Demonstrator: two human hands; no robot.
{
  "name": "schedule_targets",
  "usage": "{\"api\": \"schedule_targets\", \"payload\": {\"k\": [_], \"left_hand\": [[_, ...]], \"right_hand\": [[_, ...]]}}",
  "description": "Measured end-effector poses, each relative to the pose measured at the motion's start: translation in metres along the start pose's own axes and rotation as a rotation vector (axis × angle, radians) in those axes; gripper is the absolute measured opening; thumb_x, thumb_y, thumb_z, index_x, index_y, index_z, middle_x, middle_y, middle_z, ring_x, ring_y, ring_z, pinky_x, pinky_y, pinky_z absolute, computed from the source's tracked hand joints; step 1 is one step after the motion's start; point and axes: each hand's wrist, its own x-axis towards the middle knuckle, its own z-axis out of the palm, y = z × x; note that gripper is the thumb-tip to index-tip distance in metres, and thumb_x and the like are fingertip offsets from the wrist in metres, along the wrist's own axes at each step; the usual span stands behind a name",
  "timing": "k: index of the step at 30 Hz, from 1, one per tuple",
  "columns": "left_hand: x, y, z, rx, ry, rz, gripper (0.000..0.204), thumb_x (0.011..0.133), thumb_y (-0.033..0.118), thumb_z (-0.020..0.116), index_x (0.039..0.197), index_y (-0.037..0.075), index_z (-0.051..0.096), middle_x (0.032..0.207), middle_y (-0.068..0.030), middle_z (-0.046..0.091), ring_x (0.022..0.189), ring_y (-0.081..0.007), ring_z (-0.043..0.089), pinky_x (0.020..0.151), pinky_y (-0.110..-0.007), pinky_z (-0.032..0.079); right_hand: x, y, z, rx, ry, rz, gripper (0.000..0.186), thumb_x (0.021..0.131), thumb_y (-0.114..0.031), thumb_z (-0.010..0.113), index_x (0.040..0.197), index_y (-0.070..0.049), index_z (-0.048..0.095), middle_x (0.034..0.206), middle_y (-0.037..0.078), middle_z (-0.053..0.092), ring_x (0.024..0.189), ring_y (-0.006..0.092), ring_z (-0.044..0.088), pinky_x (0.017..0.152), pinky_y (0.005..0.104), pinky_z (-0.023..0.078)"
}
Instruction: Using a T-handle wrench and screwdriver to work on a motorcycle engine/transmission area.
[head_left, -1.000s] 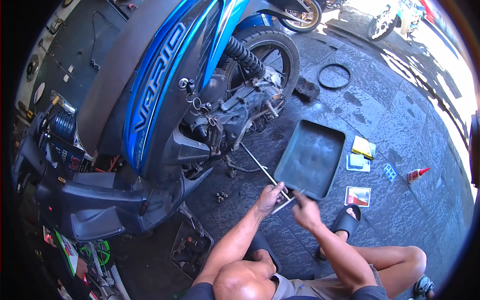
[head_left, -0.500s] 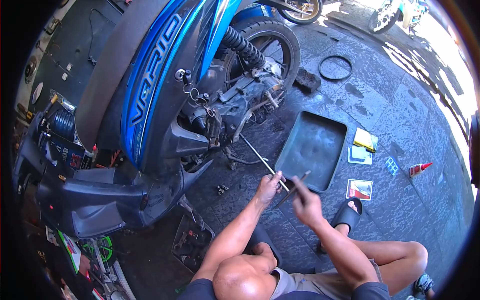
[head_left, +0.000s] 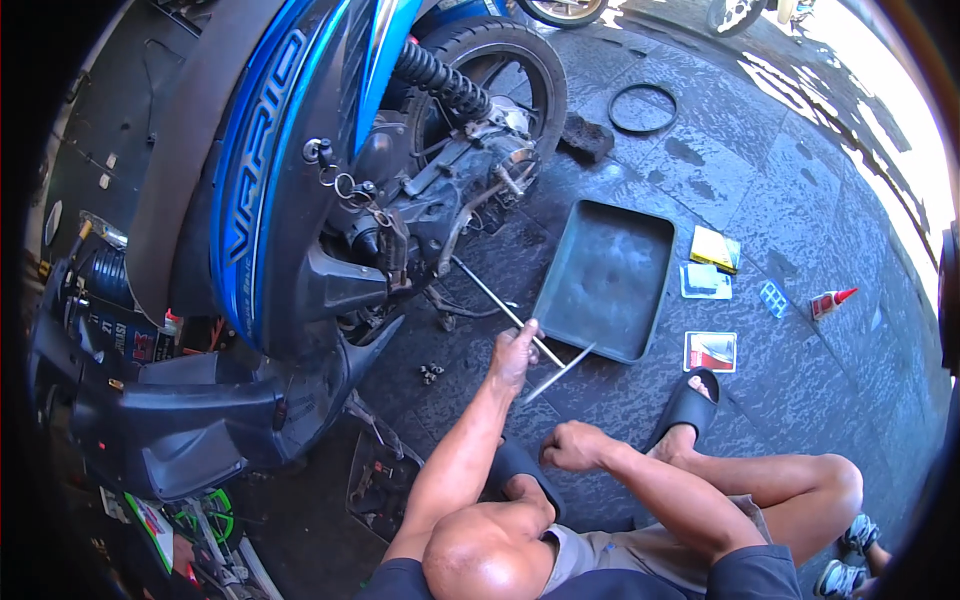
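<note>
My left hand (head_left: 514,355) is closed round the shaft of a long T-handle wrench (head_left: 480,283). Its far end reaches the underside of the blue scooter (head_left: 410,215), near the engine; the tip there is hard to make out. The crossbar (head_left: 568,369) sticks out on the near side of that hand, close to a corner of the black tray (head_left: 545,300). My right hand (head_left: 580,446) hangs apart from the wrench, above my legs, its fingers curled and nothing showing in them.
Small metal parts (head_left: 431,373) lie on the dark floor left of my left hand. Beyond the tray are a yellow packet (head_left: 714,248), a blister card (head_left: 710,352) and a red-capped bottle (head_left: 832,303). A black ring (head_left: 643,108) lies near the rear wheel (head_left: 487,92).
My right hand has come off the wrench's crossbar and drawn back toward my legs. The crossbar has turned. The view has shifted, and my left hand still grips the shaft.
</note>
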Motion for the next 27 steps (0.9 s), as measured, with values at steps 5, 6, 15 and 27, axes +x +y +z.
{"api": "schedule_targets", "payload": {"k": [5,6,15,27], "left_hand": [[0.000,0.007,0.002,-0.019,-0.026,0.005,0.025,0.096,0.027,0.062,0.082,0.006,0.059,0.055,0.0066,0.041,0.048,-0.0055,0.039,0.048,-0.023,0.036],[0.000,0.007,0.002,-0.036,-0.021,-0.003,0.024,0.095,0.026,0.063,0.082,0.007,0.059,0.055,0.0065,0.041,0.048,-0.0057,0.039,0.048,-0.023,0.036],[0.008,0.018,-0.013,-0.073,0.003,-0.001,0.025,0.093,0.027,0.064,0.078,0.008,0.059,0.056,0.0043,0.044,0.045,-0.0072,0.040,0.043,-0.023,0.034],[0.017,0.048,-0.003,0.214,0.039,-0.166,0.028,0.095,0.029,0.061,0.078,0.008,0.059,0.056,0.0035,0.044,0.046,-0.0089,0.042,0.043,-0.026,0.034]], "right_hand": [[-0.029,0.006,-0.028,-0.193,0.078,0.157,0.032,0.083,-0.027,0.056,0.106,-0.014,0.073,0.104,0.019,0.070,0.100,0.0364,0.066,0.089,0.0454,0.052],[-0.034,0.008,-0.034,-0.267,0.039,0.190,0.033,0.083,-0.026,0.056,0.108,-0.013,0.073,0.105,0.019,0.070,0.101,0.0363,0.066,0.089,0.0451,0.052],[-0.164,-0.078,-0.178,-0.684,0.233,0.365,0.038,0.081,-0.020,0.058,0.115,-0.009,0.068,0.101,0.021,0.070,0.096,0.0356,0.067,0.084,0.0466,0.053],[-0.070,0.012,-0.097,-0.393,0.828,-0.153,0.057,0.082,-0.020,0.061,0.131,0.005,0.045,0.104,0.024,0.064,0.095,0.0396,0.064,0.084,0.0472,0.052]]}}
